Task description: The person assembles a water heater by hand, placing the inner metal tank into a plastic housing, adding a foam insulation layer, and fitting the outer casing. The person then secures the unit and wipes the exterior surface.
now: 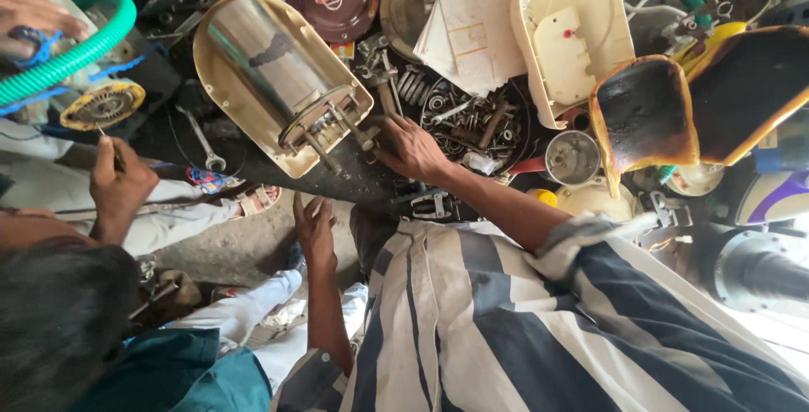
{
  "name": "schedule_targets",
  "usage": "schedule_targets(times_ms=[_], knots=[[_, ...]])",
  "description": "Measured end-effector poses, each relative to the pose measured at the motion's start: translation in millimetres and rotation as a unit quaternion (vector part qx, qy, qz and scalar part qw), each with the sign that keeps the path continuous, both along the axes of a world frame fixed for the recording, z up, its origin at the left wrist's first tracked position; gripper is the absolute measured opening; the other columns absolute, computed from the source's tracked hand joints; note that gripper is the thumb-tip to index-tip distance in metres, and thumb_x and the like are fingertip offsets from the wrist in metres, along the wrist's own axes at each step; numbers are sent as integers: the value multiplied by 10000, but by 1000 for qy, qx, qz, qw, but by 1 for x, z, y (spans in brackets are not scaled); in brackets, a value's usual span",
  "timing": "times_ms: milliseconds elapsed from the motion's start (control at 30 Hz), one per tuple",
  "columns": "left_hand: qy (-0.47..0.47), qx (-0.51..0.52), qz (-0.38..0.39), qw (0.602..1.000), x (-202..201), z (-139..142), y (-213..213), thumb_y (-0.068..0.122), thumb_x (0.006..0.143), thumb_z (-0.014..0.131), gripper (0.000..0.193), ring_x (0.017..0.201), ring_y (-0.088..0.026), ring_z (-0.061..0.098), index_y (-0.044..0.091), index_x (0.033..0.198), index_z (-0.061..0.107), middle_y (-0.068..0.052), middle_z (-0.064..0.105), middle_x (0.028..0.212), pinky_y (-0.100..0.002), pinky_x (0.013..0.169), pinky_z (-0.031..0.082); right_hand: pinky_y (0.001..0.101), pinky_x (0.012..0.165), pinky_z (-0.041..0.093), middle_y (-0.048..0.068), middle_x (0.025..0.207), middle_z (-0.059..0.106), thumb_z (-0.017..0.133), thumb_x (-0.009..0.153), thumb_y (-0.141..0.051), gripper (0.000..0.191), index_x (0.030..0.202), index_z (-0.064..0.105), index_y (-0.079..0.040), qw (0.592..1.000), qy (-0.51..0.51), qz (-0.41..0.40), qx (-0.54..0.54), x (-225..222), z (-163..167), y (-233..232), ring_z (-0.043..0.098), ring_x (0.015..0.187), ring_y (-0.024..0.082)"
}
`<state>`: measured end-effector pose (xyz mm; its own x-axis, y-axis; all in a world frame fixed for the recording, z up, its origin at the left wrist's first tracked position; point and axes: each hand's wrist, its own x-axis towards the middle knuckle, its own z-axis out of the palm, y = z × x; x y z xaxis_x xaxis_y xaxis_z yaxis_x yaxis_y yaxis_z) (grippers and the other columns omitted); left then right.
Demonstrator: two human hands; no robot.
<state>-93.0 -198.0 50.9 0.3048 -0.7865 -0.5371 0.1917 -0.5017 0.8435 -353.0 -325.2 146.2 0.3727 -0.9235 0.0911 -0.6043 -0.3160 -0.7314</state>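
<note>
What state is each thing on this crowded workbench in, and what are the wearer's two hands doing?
Steel motor unit: lying on its side, wiring end exposed.
Cream housing: opened, inside facing up.
Bowl of nuts and bolts: full.
Burnt casing: charred black inside.
Wrench: lying flat, untouched.
Right hand: on the motor's end, fingers bent.
Left hand: open, holding nothing.

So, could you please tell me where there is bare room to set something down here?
Little. One dark bare strip of bench lies between the wrench and the cream motor housing. The tray of nuts and bolts beside the right hand is crowded. The left hand hangs off the edge.
</note>
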Motion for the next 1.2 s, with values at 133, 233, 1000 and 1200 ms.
schedule_targets(times_ms=[133, 233, 1000, 1200], knots=[[10, -33, 44, 998, -11, -4, -26, 184, 897, 761, 931, 1244, -252, 593, 162, 1626, 182, -131, 497, 1487, -392, 955, 510, 474, 935, 534, 193, 1184, 653, 685, 934, -170, 477, 1392, 569, -108, 999, -16, -39, 12, -30, 1, 9, 635, 1116, 419], [-18, -74, 35, 996, -10, -13, -51, 178, 920, 806, 963, 1366, -261, 517, 128, 1641, 171, -138, 418, 1580, -403, 1110, 443, 471, 893, 553, 206, 1181, 654, 687, 892, -137, 511, 1381, 551, -83, 997, -31, -58, 27, -47, -5, 5, 660, 1064, 407], [-47, -5, -3, 999, -9, -9, -111, 161, 989, 567, 808, 955, -217, 722, 143, 1638, 86, -113, 649, 1211, -352, 755, 585, 391, 965, 601, 124, 1198, 724, 663, 971, -377, 471, 1293, 547, -54, 958, -91, -54, 266, -24, -50, -20, 733, 1060, 261], [6, -4, -3, 1000, -15, -10, -112, 174, 1041, 557, 729, 993, -228, 745, 92, 1599, 94, -131, 642, 1232, -372, 814, 609, 368, 905, 619, 170, 1141, 755, 755, 919, -348, 547, 1297, 581, 7, 891, -228, -30, 391, 1, -53, -45, 769, 1009, 240]])
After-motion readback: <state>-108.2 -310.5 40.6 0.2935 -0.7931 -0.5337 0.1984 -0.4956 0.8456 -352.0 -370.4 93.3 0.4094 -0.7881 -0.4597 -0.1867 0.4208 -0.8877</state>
